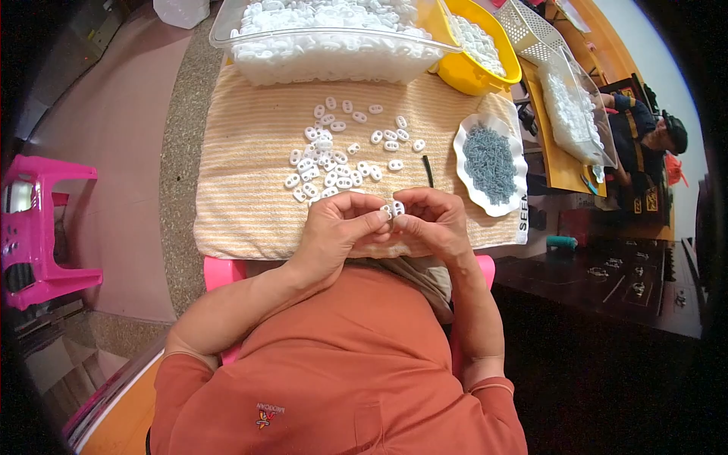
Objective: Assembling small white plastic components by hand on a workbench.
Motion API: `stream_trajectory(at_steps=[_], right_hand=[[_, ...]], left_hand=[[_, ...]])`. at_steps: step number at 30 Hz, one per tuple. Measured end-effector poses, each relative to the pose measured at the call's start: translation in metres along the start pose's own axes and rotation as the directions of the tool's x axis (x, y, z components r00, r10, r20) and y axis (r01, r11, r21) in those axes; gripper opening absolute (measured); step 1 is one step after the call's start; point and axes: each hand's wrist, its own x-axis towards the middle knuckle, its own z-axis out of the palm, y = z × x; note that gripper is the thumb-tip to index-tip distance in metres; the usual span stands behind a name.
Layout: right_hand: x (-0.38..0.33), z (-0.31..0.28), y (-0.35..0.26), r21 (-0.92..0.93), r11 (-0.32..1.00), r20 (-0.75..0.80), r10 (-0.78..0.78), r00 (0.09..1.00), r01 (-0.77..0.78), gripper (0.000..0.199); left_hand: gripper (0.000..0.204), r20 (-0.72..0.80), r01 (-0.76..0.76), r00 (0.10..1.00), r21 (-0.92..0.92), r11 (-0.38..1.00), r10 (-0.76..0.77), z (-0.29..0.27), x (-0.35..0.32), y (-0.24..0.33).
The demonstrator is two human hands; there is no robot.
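My left hand (339, 231) and my right hand (432, 224) meet over the near edge of a striped orange towel (243, 174). Together their fingertips pinch a small white plastic piece (393, 209). Just beyond the hands, several loose white plastic pieces (334, 155) lie scattered on the towel. A short dark pin (428, 171) lies to their right. A white scalloped dish (517, 155) filled with small grey pins sits at the towel's right side.
A clear plastic tub (334, 45) full of white pieces stands at the far edge, a yellow bowl (462, 72) of the same beside it. A pink stool (42, 227) stands left. Another person (644, 133) sits at a table on the right.
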Motion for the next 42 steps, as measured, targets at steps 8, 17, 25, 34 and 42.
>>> stream_trajectory(at_steps=[8,17,25,34,42], right_hand=[[-0.0009,0.0055,-0.0035,0.015,0.999,-0.009,0.047,0.999,-0.047,0.03],[-0.0011,0.0033,-0.0014,0.017,0.999,0.017,0.035,0.999,-0.035,0.029],[-0.0012,0.0042,-0.002,0.043,0.997,0.016,0.06,0.998,-0.061,0.03],[-0.0021,-0.0001,0.0026,0.119,0.992,0.03,0.046,0.999,-0.049,0.03],[-0.0025,-0.0001,0.0026,0.174,0.981,0.037,0.08,0.996,-0.085,0.029]], left_hand=[[0.015,0.018,-0.018,1.0,0.013,1.0,0.018,-0.0028,0.0018,-0.0032],[0.016,0.034,-0.03,0.999,0.021,0.999,0.03,-0.0033,0.0019,-0.005],[0.017,0.032,-0.004,0.999,0.022,1.0,0.003,-0.0036,0.0015,-0.0039],[0.019,0.034,0.028,0.999,-0.015,1.0,-0.027,-0.0007,0.0005,-0.0035],[0.015,0.031,0.066,0.997,-0.019,0.998,-0.065,-0.0021,0.0011,-0.0021]])
